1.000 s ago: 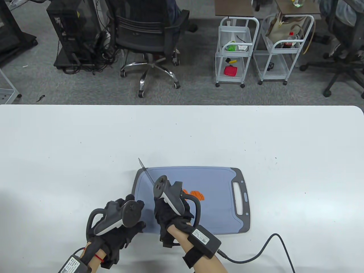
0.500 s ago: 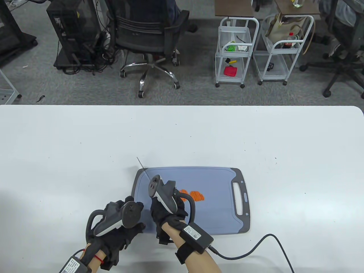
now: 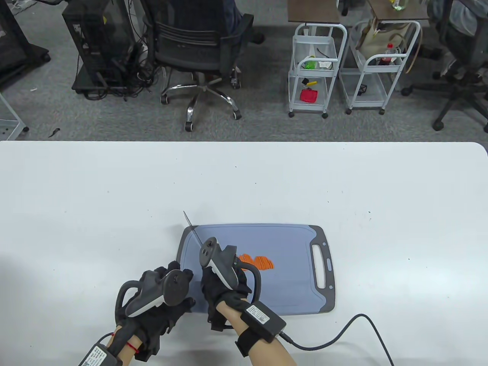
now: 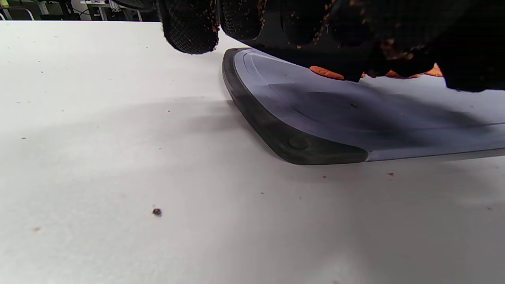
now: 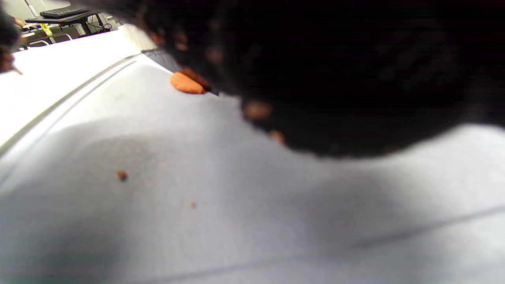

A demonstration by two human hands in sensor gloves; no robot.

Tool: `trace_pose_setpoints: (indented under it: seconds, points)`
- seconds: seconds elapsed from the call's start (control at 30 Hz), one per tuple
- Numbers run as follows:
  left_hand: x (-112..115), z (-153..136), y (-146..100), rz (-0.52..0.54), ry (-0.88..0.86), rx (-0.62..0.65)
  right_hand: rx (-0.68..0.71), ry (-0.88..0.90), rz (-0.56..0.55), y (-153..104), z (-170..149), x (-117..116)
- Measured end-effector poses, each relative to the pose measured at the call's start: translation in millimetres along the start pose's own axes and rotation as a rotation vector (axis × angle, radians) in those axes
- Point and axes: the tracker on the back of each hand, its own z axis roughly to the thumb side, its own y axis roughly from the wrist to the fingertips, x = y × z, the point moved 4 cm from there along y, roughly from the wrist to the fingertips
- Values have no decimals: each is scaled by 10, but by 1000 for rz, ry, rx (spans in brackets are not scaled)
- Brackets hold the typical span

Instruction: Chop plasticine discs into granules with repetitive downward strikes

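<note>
My right hand point(image 3: 225, 284) grips a knife point(image 3: 194, 232), its blade angling up past the cutting board's point(image 3: 289, 289) far left corner. The orange plasticine discs point(image 3: 259, 262) lie mid-board, just beside that hand. My left hand point(image 3: 160, 301) rests at the board's near left corner on the desk point(image 3: 114, 198), fingers curled, holding nothing.

White table point(image 3: 267, 179) with a grey-blue cutting board point(image 3: 293, 289), a black cable point(image 3: 354, 328), perhaps scattered crumbs.

A: What is seen beyond the table's point(image 3: 114, 183) far edge?
B: An office chair point(image 3: 198, 49), a computer tower point(image 3: 99, 38), two white carts point(image 3: 318, 68).
A: On the table?
B: A black cable point(image 3: 343, 335) near the near edge.
</note>
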Motion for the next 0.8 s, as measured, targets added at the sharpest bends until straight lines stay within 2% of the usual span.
trace_pose_setpoints:
  seconds: [0.1,0.2,0.33,0.57,0.67,0.8]
  points:
    - [0,-19,4,-2,-12,-4,43,23,-59,-156,-58,82]
    - [3,-32,9,2,6,-12,45,11,-31,-188,-65,49]
    - [1,-30,8,-2,2,-14,-4,6,2,-94,-59,-61]
    - [0,-36,4,2,-2,-12,11,41,36,100,41,-2]
    - [3,-39,12,0,-7,-14,52,112,-7,-26,-35,120]
    - [31,-28,27,-14,10,-17,18,54,-17,-143,-126,147]
